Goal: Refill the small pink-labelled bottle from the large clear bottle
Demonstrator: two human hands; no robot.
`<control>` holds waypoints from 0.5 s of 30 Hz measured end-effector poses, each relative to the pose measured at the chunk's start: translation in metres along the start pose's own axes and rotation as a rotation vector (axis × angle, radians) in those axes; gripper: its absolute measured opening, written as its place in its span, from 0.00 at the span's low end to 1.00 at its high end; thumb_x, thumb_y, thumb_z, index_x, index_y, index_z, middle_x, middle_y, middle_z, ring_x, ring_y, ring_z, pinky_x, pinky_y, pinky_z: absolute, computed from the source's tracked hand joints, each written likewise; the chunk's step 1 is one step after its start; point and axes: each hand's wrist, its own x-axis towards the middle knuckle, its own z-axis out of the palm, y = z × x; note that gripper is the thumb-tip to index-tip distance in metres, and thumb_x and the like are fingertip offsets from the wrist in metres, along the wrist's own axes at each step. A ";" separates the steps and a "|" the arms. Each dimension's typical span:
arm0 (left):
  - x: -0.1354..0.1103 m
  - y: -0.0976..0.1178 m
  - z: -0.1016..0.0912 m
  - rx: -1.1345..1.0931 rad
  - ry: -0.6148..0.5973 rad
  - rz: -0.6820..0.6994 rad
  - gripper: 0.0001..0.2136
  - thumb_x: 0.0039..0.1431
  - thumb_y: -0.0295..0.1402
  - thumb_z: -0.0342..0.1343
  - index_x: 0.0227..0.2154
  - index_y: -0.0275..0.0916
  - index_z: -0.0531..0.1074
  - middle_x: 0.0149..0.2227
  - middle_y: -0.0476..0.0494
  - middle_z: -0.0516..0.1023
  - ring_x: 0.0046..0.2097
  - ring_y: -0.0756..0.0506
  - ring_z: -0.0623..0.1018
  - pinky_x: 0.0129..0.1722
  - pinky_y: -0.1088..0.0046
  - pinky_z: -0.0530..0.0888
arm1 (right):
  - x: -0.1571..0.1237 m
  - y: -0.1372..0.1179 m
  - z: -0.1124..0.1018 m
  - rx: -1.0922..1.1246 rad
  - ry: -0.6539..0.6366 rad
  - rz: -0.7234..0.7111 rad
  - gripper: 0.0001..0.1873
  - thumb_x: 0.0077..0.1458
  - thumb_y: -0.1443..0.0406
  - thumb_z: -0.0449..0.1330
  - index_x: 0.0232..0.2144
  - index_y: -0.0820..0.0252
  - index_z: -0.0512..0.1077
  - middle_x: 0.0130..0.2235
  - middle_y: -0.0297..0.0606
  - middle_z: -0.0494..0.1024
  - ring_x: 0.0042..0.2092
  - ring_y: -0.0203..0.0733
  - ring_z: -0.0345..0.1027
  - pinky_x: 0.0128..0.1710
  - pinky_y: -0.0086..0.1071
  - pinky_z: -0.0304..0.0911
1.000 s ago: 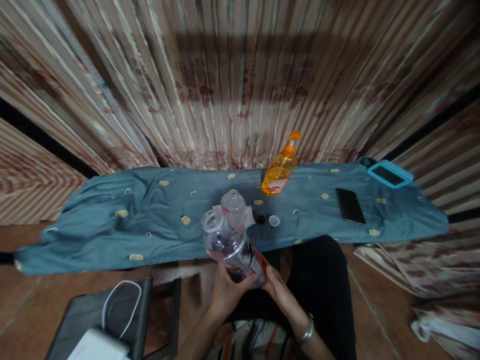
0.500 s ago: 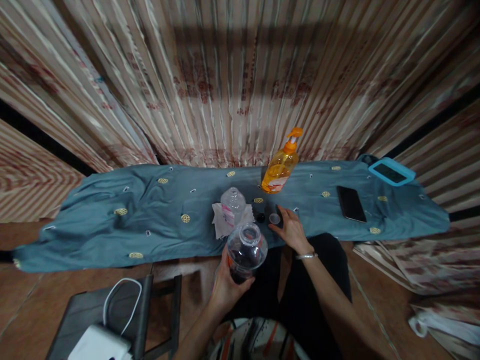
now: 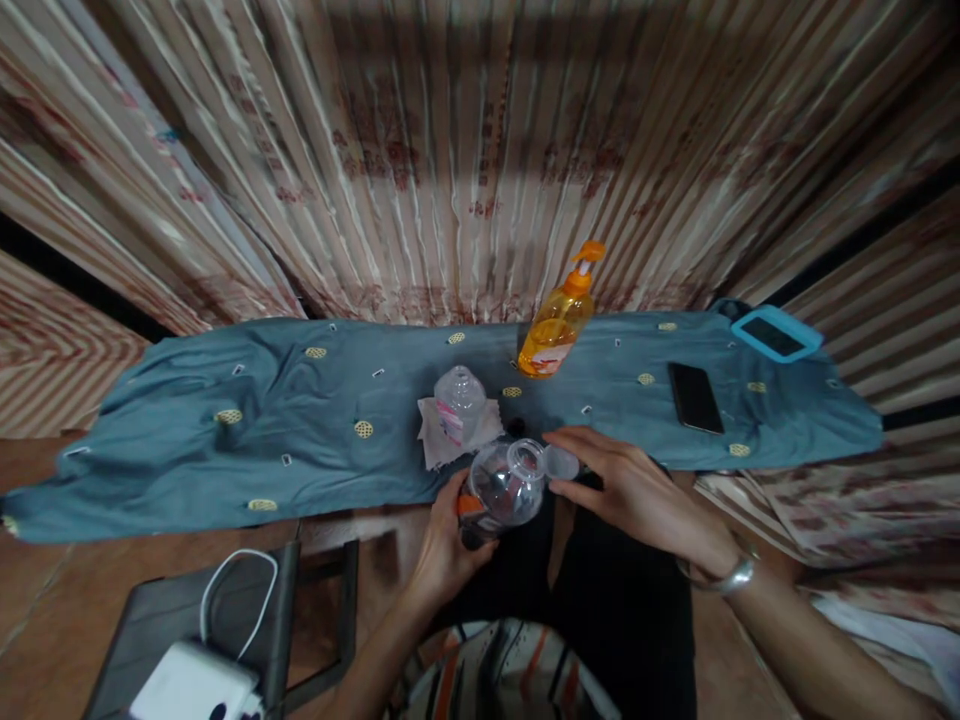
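Observation:
My left hand (image 3: 448,545) is wrapped round a clear plastic bottle (image 3: 504,488) with an orange label, held above my lap and tilted so its open mouth points up and to the right. In my right hand (image 3: 611,480), thumb and fingers pinch a small translucent cap (image 3: 560,462) right beside the bottle's mouth. On the cloth just behind stands another clear bottle (image 3: 459,400) with a pink label, resting on a pale cloth (image 3: 431,440). A small dark round thing (image 3: 516,427) lies next to it.
An orange pump bottle (image 3: 555,325) stands at the back of the cloth-covered table (image 3: 180,440). Further right lie a black phone (image 3: 696,397) and a blue-framed device (image 3: 778,333). At lower left, a stool (image 3: 142,620) holds a white box with a cable (image 3: 196,685).
My right hand has picked the translucent cap up off the table and brought it to the bottle's mouth. The bottle in my left hand has tipped to the right.

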 end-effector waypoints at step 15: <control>-0.005 -0.002 -0.015 0.258 0.007 0.226 0.39 0.50 0.27 0.64 0.67 0.42 0.61 0.64 0.34 0.74 0.64 0.32 0.75 0.63 0.48 0.74 | 0.012 -0.034 -0.040 -0.127 -0.179 -0.159 0.17 0.71 0.62 0.60 0.59 0.53 0.63 0.55 0.35 0.74 0.54 0.42 0.74 0.51 0.38 0.76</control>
